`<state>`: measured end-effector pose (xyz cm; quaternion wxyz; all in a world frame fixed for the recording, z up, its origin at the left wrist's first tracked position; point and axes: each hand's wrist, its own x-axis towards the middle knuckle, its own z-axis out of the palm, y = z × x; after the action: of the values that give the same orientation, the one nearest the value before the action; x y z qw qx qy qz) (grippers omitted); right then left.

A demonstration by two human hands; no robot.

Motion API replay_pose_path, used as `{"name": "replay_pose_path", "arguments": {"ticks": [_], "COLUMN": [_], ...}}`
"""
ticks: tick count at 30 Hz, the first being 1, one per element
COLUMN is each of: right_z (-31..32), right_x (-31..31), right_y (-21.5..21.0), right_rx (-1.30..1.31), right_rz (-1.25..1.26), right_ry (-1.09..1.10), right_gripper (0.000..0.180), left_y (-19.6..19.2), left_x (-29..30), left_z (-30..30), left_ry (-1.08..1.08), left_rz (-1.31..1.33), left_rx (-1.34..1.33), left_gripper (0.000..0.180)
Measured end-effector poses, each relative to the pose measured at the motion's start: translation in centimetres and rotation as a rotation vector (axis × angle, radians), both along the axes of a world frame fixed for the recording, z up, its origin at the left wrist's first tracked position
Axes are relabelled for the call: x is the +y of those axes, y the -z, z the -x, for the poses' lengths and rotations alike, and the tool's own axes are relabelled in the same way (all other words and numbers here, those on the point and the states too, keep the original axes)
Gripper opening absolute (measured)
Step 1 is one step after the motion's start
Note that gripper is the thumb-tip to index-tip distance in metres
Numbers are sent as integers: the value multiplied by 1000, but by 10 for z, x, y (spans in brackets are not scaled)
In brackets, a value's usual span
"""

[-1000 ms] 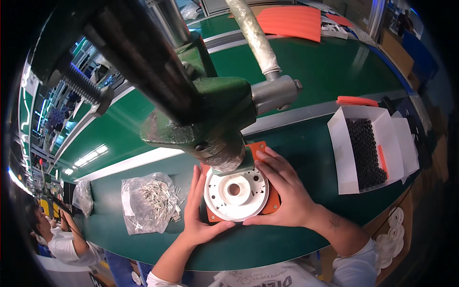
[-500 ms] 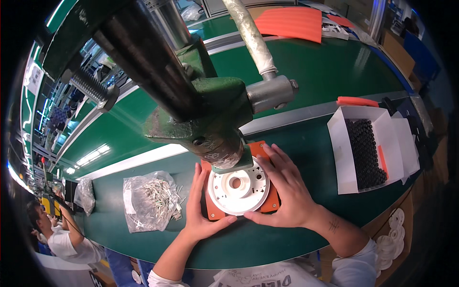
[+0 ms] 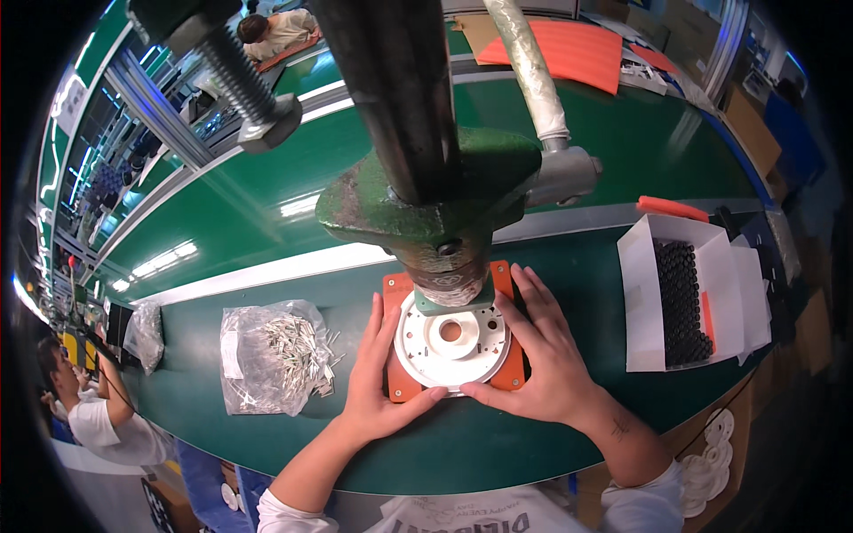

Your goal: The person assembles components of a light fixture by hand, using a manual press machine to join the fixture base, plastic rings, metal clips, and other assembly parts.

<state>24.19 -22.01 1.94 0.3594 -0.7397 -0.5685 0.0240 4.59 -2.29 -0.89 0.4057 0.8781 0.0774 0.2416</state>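
A round white plastic disc (image 3: pixel 431 366) with a raised centre ring lies on an orange fixture plate (image 3: pixel 397 382) held by corner screws. My left hand (image 3: pixel 378 382) lies along the plate's left side, fingers stretched out and its thumb tip at the disc's near rim. On the other side is my right hand (image 3: pixel 551 373), its fingers spread, the index finger by the disc's right edge and the thumb at the near rim. Neither hand wraps round the disc. Directly above, the green press head (image 3: pixel 435 231) reaches down and hides the disc's far part.
Left of the fixture, a clear plastic bag (image 3: pixel 271 360) spills small metal pins onto the green bench. A white box (image 3: pixel 640 302) of black cylindrical parts stands at the right. The press's bolt (image 3: pixel 253 98) and lever (image 3: pixel 533 80) jut out overhead. Co-workers (image 3: pixel 102 409) sit beyond the bench.
The view has shifted, so the press and fixture appear farther right, and another person shows at the back. Both hands stay around the disc in nearly the same pose.
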Motion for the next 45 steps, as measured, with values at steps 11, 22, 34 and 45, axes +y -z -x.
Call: {"name": "replay_pose_path", "arguments": {"ticks": [11, 22, 34, 45], "right_z": [-2, 3, 1, -2], "right_x": [1, -2, -3, 1], "right_y": [-3, -1, 0, -4], "right_rx": [-28, 10, 72, -52], "right_rz": [31, 65, 54, 114], "right_ry": [-23, -9, -29, -4], "right_gripper": [103, 106, 112, 104], "left_y": [-6, -12, -7, -7], "left_x": [-5, -6, -11, -9], "left_z": [2, 7, 15, 16], "left_ry": [-55, -124, -106, -37], "left_rz": [-135, -105, -59, -4], "left_rx": [23, 62, 63, 50], "left_gripper": [109, 105, 105, 97]}}
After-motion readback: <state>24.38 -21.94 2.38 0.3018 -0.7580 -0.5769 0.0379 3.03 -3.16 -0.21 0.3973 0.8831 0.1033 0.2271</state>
